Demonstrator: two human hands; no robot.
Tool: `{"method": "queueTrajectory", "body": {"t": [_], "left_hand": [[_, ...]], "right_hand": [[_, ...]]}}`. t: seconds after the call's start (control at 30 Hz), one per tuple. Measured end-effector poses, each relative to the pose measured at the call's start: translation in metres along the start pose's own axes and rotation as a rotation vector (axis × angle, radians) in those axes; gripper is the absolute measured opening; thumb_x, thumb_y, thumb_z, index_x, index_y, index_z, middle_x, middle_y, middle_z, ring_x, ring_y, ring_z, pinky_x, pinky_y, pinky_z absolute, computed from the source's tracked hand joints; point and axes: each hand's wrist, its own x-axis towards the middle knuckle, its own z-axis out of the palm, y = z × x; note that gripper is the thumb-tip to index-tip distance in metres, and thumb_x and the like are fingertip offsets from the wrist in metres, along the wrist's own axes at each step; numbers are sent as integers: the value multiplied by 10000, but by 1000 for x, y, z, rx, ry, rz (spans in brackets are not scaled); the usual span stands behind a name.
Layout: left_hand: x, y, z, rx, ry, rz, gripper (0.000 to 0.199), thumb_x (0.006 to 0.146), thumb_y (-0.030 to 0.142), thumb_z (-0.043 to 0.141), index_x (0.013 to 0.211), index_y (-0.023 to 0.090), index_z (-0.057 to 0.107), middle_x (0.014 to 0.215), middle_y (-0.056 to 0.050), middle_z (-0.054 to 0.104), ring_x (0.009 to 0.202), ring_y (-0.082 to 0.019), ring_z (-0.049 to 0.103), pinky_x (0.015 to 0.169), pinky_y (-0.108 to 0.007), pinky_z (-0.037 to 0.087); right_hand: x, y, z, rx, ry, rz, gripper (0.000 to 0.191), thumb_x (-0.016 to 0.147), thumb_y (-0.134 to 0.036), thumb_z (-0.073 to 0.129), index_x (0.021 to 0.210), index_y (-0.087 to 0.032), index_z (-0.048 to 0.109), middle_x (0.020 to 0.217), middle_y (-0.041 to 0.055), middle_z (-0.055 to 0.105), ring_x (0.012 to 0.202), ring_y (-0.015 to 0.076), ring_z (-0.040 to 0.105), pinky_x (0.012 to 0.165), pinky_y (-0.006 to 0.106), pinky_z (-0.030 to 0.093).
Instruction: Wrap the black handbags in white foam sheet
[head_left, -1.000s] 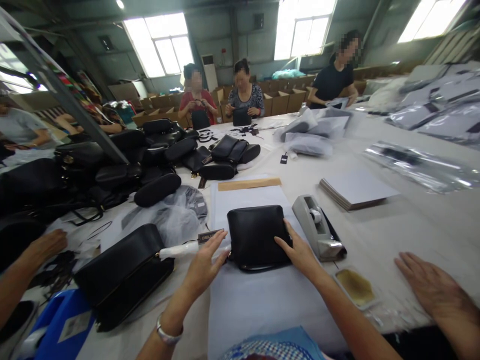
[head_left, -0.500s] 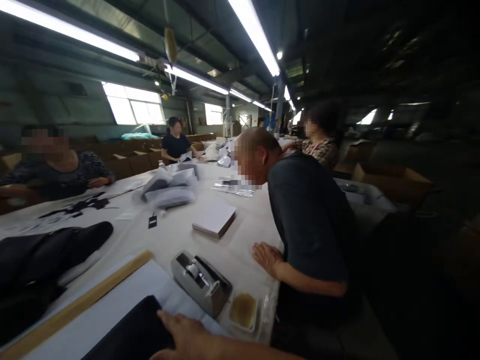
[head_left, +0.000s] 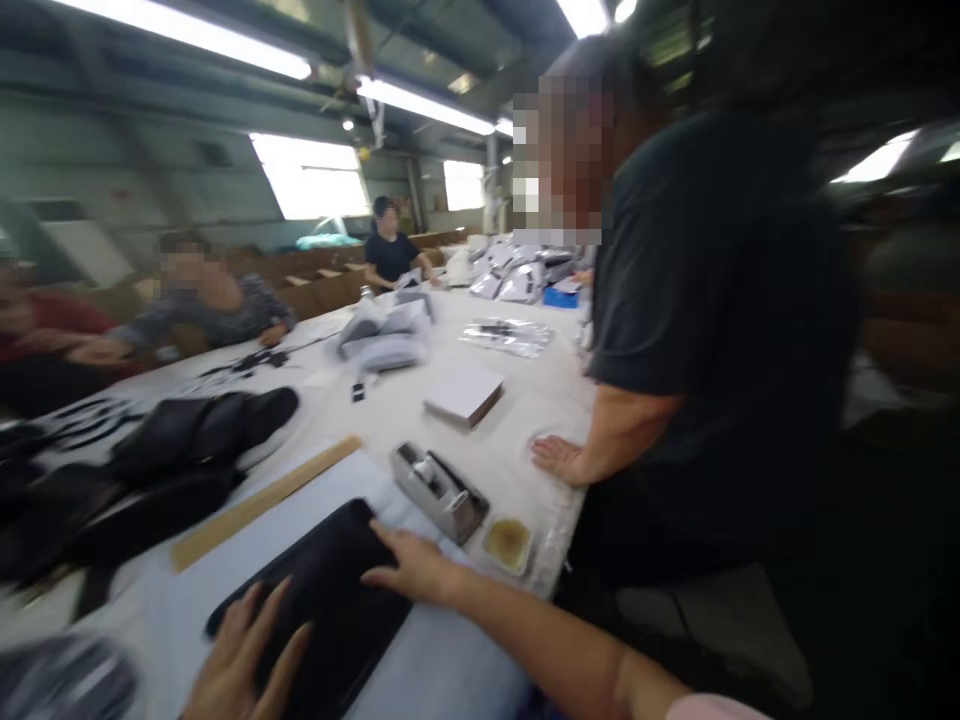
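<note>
White-covered worktable (head_left: 540, 390), under strip lamps (head_left: 187, 37): spreads out beyond your fingers. Black, smooth-faced bag with rounded corners (head_left: 330, 590), one: lies between your two hands, on a pale bluish-white sheet (head_left: 442, 650). Your left hand (head_left: 236, 665): fingers spread at the bag's near left side; whether they press on it, cannot be told. Your right hand (head_left: 416, 570): thumb and forefinger parted, forefinger at the bag's right edge, gripping nothing. Flat tan strip (head_left: 262, 505): on the sheet, beyond your left fingertips. Grey tape dispenser (head_left: 450, 508): just beyond your right fingers. Small square dish with yellow-brown contents (head_left: 508, 543): just right of your right hand. White-topped stack of boards (head_left: 461, 388): past the dispenser. Blurred black bags (head_left: 202, 430): beyond your left fingers. Co-worker in dark short-sleeved shirt (head_left: 690, 300): to the right of your right fingers, one palm on the table.
</note>
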Motion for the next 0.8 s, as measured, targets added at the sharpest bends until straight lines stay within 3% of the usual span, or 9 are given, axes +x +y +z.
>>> {"method": "queueTrajectory", "body": {"t": [0.07, 0.13, 0.2, 0.27, 0.37, 0.43, 0.53, 0.63, 0.8], "left_hand": [[-24, -28, -12, 121, 115, 92, 570, 843, 429, 618, 1367, 226, 526, 1547, -93, 367, 1439, -294, 296, 1127, -536, 304], [-36, -43, -11, 322, 231, 250, 584, 837, 396, 646, 1395, 296, 502, 1600, -67, 263, 1486, -336, 139, 1136, -605, 225], [-37, -50, -4, 487, 310, 337, 591, 880, 423, 593, 1438, 301, 441, 1614, -89, 205, 1486, -362, 112, 1110, -646, 243], [-34, -51, 3, 534, 339, 330, 600, 901, 462, 555, 1460, 311, 399, 1618, -88, 194, 1485, -362, 123, 1093, -641, 284], [-31, -53, 7, 537, 338, 328, 607, 909, 483, 537, 1471, 325, 373, 1620, -78, 188, 1485, -362, 118, 1081, -641, 309], [-31, -55, 7, 526, 337, 338, 604, 912, 477, 535, 1473, 326, 369, 1622, -74, 184, 1488, -360, 105, 1084, -643, 303], [-32, -57, 7, 512, 348, 349, 607, 916, 475, 531, 1477, 309, 368, 1623, -79, 176, 1489, -361, 91, 1095, -644, 287], [-32, -58, 8, 511, 354, 354, 602, 923, 473, 521, 1478, 295, 369, 1625, -86, 165, 1489, -363, 91, 1096, -647, 279], [-33, -55, 8, 493, 366, 356, 591, 918, 464, 533, 1465, 287, 397, 1622, -96, 176, 1485, -372, 105, 1101, -647, 271]], "right_hand": [[6, -3, 2, -7, 20, -10, 801, 838, -486, 652, 1511, -208, 320, 1443, 136, 503, 1302, 281, 501, 1087, 406, 400], [12, -4, 6, -50, 26, -33, 769, 860, -448, 638, 1512, -195, 317, 1415, 140, 530, 1283, 269, 519, 1075, 395, 411], [11, -5, 6, -146, 30, -33, 730, 873, -449, 623, 1496, -184, 352, 1357, 150, 578, 1220, 285, 570, 1028, 413, 454], [0, -8, -1, -262, 66, -88, 576, 888, -411, 611, 1414, -210, 489, 1319, 127, 610, 1156, 285, 612, 976, 412, 492], [-26, -9, -27, -381, 257, -287, 289, 933, -302, 556, 1195, -260, 672, 1261, 53, 658, 1137, 226, 619, 997, 367, 480], [-42, -2, -50, -446, 437, -375, 257, 957, -278, 516, 1135, -251, 700, 1226, 42, 679, 1182, 207, 585, 1051, 361, 440], [-66, 20, -84, -610, 597, -345, 281, 958, -323, 516, 1135, -211, 705, 1282, 72, 646, 1299, 255, 486, 1099, 426, 393], [-92, 48, -99, -798, 562, -211, 336, 948, -409, 514, 1113, -201, 721, 1399, 93, 555, 1397, 324, 353, 1122, 518, 333], [-124, 86, -82, -985, 331, -57, 453, 941, -536, 454, 1172, -236, 703, 1542, 84, 373, 1456, 370, 205, 1117, 615, 266]]}}
